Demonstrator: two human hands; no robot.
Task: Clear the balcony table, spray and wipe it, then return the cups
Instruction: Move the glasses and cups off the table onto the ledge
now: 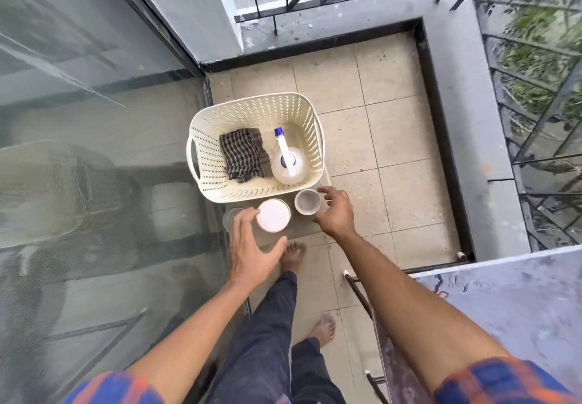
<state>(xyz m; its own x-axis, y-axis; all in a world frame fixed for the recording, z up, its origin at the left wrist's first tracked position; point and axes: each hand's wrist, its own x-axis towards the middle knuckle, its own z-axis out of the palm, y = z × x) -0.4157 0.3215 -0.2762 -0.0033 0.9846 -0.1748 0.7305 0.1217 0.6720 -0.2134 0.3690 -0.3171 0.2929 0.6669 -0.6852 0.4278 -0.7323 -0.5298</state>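
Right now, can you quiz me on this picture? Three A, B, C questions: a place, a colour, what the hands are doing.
1. Where is the spray bottle? A in the basket B on the floor C in a hand
2. What colour is its nozzle tip? A red B blue C green
3. What are the hands doing? A gripping the basket B holding the bottle C reaching, open, toward cups
1 A: it stands beside the checked cloth. 2 B: blue tip. 3 C: left hand nears the white cup, right hand the grey cup.
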